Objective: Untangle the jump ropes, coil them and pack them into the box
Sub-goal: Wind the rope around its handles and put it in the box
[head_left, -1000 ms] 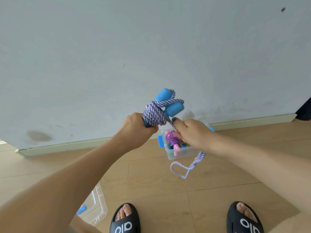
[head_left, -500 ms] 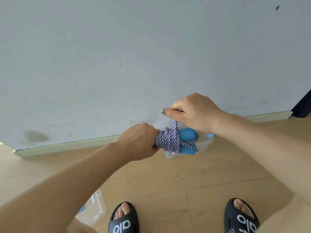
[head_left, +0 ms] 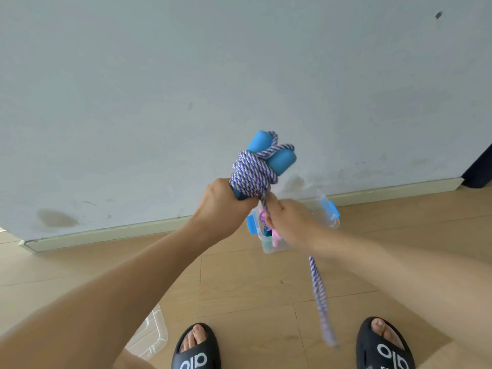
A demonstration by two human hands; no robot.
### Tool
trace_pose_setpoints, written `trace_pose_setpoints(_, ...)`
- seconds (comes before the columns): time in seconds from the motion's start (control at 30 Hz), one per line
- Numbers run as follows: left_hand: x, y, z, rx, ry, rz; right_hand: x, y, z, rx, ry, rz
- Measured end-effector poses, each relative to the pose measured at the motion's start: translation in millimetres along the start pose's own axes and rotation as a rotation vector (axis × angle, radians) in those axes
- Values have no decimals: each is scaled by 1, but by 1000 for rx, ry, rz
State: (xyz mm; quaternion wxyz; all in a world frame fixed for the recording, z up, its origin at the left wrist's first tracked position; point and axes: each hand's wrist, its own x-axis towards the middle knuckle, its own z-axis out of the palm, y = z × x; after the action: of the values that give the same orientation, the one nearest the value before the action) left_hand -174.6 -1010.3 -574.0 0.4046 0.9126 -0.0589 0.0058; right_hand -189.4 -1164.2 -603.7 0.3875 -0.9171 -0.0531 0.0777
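Left hand [head_left: 226, 198] gripping two blue foam handles [head_left: 269, 155] wound with purple-and-white braided jump rope [head_left: 253, 174], right hand [head_left: 286, 222] pinching its loose tail (blurred, hanging toward the floor), clear plastic box with blue latches [head_left: 331, 211] below on the wooden floor [head_left: 239, 283], by the wall.

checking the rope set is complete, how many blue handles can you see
2. Both blue handles stick up side by side above the left hand, bound together by the purple-and-white rope. Their lower ends are hidden in the fist.
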Motion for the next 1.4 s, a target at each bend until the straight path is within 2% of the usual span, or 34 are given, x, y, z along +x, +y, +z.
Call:
trace_pose_setpoints(0.1, 10, -9, -7, 94, 2, -127, -21, -10, 11, -210, -30, -103)
trace_pose_setpoints(0.17, 12, -19, -12, 248, -36, -128, -29, -16, 8, -304, -2, -194)
trace_pose_setpoints(0.3, 8, -31, -14, 585, -119, -19, -29, -40, -17, -538, 2, -358)
trace_pose_setpoints(0.43, -1, -24, -8, 820, -199, 113, -17, -51, -46, -622, 121, -455)
trace_pose_setpoints(0.53, -6, -19, -3, 949, -244, 294, -2, -49, -57, -637, 152, -493)
trace_pose_setpoints(0.63, -17, -7, 3, 965, -252, 502, 14, -41, -62, -596, 132, -474)
trace_pose_setpoints(0.73, -25, 5, 2, 807, -228, 597, 29, -24, -62, -431, 19, -330)
trace_pose_setpoints(0.8, -27, 10, -4, 635, -207, 555, 33, -8, -59, -191, -70, -193)
trace_pose_setpoints(0.9, -24, 12, -11, 386, -104, 380, 24, 7, -53, 162, -185, -23)
trace_pose_setpoints(1.03, -8, 7, -17, 134, -5, 44, 14, -2, -43, 237, -195, 25)
trace_pose_setpoints(1.2, 5, -6, -16, 28, -30, -187, 3, -8, -46, 45, -116, -15)
trace_pose_setpoints(1.4, 3, -11, -10, 260, -76, -113, -13, -24, -70, -300, 31, -259)
